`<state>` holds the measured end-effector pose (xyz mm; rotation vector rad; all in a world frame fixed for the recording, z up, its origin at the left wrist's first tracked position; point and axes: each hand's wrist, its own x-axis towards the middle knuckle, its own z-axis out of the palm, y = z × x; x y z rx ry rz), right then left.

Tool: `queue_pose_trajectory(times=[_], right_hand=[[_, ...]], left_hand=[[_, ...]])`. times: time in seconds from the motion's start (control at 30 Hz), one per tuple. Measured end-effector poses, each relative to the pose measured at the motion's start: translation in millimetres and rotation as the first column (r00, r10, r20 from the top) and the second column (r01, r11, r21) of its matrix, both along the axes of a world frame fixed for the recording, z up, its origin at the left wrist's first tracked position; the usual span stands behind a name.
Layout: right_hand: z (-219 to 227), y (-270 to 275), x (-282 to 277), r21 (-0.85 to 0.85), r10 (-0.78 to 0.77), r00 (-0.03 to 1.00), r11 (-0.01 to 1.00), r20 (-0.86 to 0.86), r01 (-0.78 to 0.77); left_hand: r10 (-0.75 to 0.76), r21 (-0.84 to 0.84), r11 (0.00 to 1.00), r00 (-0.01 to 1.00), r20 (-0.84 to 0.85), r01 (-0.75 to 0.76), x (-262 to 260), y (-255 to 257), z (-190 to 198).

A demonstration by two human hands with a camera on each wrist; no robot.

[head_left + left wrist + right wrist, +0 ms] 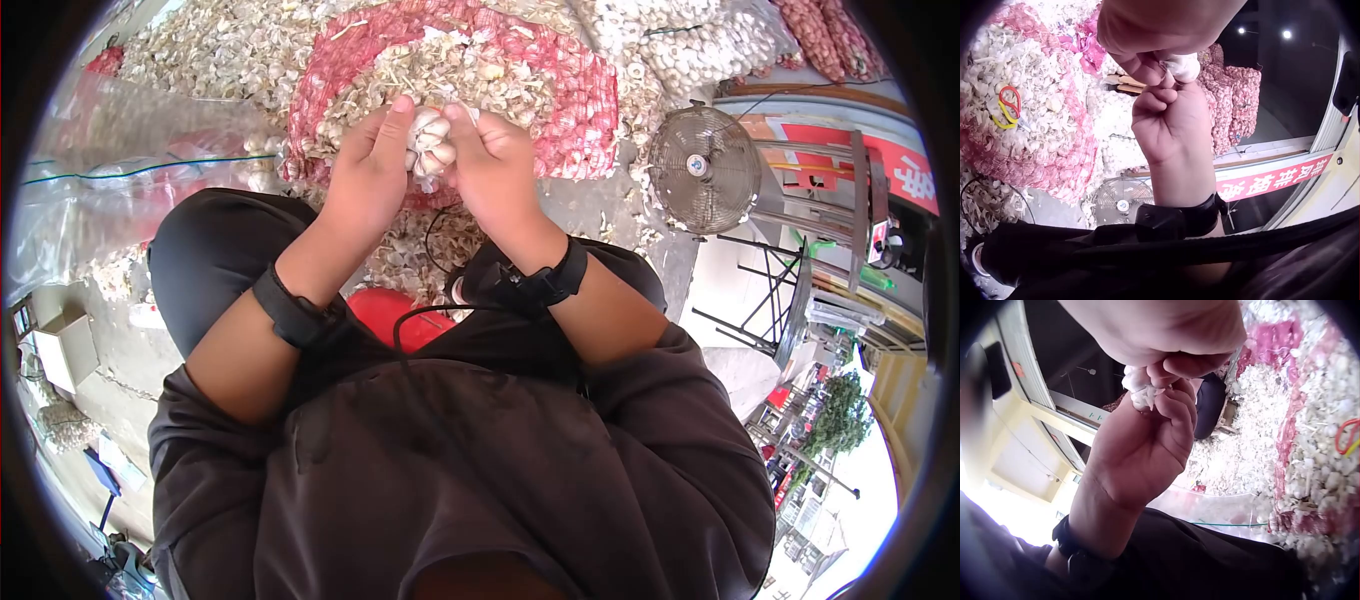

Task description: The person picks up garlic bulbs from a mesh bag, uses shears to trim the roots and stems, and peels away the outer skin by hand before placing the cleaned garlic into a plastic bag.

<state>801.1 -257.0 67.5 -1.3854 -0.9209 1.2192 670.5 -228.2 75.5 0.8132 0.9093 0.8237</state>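
A white garlic bulb [430, 143], its cloves bulging apart, is held between both hands over the pile of garlic peelings. My left hand [374, 165] grips its left side with the thumb extended along it. On the opposite side, my right hand [497, 172] pinches the bulb with thumb and curled fingers. In the left wrist view, the garlic shows as a pale lump below the near hand. The right wrist view shows the cloves [1141, 390] beside the left hand's curled fingers.
Peelings fill a red mesh sack [580, 95] in front. Scissors [1009, 107] with red and yellow handles lie on them. A floor fan [702, 168] stands to the right, clear plastic sheeting [120, 190] to the left. Packed red mesh sacks [1235, 100] are stacked beyond.
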Motion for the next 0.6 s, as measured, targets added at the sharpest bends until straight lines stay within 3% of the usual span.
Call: queue_pose_trajectory(times=[0.07,0.17,0.27,0.37,0.47,0.6], right_hand=[[1.9,1.2,-1.9,0.006,0.025,0.999,1.0,-0.02,-0.025],[-0.5,0.4,14.1,-0.002,0.121,0.94,0.992,0.318,-0.127],[11.3,-4.1,14.3,-0.059,0.189,0.941,0.982,0.282,-0.18],[-2.0,-5.2,16.2,-0.016,0.211,0.977,0.977,-0.01,-0.211],[-6.2,-6.3,15.8,-0.002,0.21,0.971,0.978,0.113,-0.211],[1.9,-6.9,24.3,-0.021,0.252,0.896,0.965,0.367,-0.263]], left_hand=[[0.019,-0.051,0.999,1.0,-0.018,-0.02,3.7,-4.8,7.9],[-0.034,0.068,0.997,0.997,-0.071,0.039,3.2,-2.0,-7.3],[0.046,0.176,0.984,0.989,-0.141,-0.021,0.4,-0.6,-18.5],[0.075,0.087,0.994,0.992,-0.101,-0.066,3.3,-3.4,-12.4],[0.066,0.042,0.997,0.998,-0.015,-0.065,2.7,-1.4,-15.5],[-0.018,0.106,0.994,0.998,-0.059,0.024,4.8,-5.4,-12.2]])
